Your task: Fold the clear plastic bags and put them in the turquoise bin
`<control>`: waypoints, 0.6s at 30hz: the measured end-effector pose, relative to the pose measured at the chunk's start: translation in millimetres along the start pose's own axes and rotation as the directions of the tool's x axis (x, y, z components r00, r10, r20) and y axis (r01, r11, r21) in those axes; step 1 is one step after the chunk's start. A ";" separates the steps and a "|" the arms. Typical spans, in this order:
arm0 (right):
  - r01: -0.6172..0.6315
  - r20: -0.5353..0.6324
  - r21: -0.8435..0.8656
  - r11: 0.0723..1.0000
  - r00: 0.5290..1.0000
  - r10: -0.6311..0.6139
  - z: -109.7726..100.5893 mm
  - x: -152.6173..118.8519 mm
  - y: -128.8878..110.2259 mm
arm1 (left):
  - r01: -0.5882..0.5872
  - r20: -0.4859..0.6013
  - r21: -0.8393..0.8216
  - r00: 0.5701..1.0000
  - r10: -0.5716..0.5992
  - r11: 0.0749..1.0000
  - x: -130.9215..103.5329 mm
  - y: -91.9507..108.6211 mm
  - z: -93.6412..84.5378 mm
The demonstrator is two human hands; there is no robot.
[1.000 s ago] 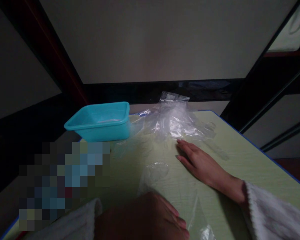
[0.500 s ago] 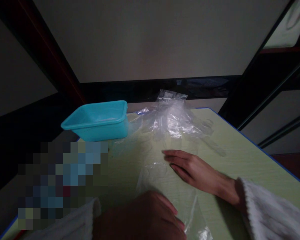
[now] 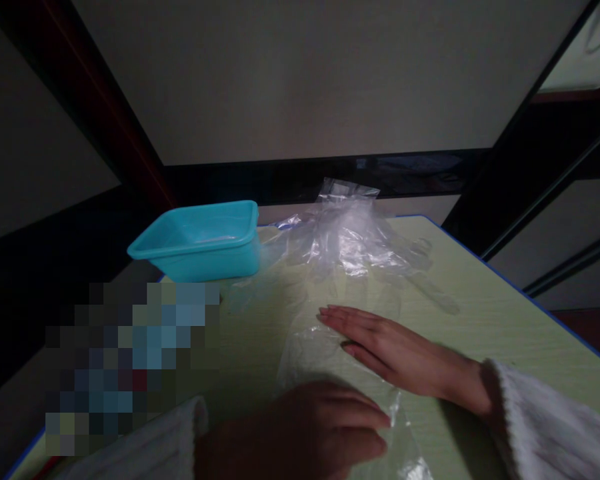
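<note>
A clear, thin plastic piece [image 3: 305, 357], which looks like a disposable glove or a bag, lies flat on the pale green table in front of me. My right hand [image 3: 380, 343] rests flat over its far part, fingers stretched out to the left and close together. Nearer to me, my left hand [image 3: 330, 430] lies across the plastic with its fingers extended to the right; it is dark and slightly blurred. Neither hand grips anything. Beyond them is a crumpled heap of clear plastic [image 3: 353, 240], with glove-like finger shapes spreading at its right side.
A turquoise plastic basin [image 3: 210, 263] stands at the table's back left. Blurred-out items [image 3: 150, 340] lie along the left edge. The table [image 3: 480, 320] has a blue rim and backs onto a pale panel [image 3: 300, 80] with a dark lower strip.
My left hand has slid to the right over the plastic, its fingers straighter. My right hand has flattened, its fingers closer together. The view has shifted slightly.
</note>
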State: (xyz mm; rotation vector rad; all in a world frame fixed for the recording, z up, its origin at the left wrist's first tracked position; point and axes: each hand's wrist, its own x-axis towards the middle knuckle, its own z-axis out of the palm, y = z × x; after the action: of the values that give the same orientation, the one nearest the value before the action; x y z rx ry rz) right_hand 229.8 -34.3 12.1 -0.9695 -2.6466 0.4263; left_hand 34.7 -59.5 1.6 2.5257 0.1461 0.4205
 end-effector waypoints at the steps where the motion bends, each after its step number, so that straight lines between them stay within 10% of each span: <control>1: -0.028 -0.008 -0.005 1.000 1.000 0.028 0.8 -0.5 0.5 | 0.030 -0.008 0.056 1.000 -0.030 0.998 2.1 -0.4 0.2; 18: -0.142 -0.055 -0.107 0.984 0.989 0.137 7.2 -3.6 14.2 | 0.419 -0.051 0.176 0.908 -0.417 0.891 0.5 7.5 -9.5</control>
State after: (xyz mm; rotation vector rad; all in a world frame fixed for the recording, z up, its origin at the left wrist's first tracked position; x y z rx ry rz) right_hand 237.9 -27.5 -0.3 -1.1895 -2.5919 0.2857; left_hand 32.1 -60.7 13.5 2.5713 0.7511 0.2549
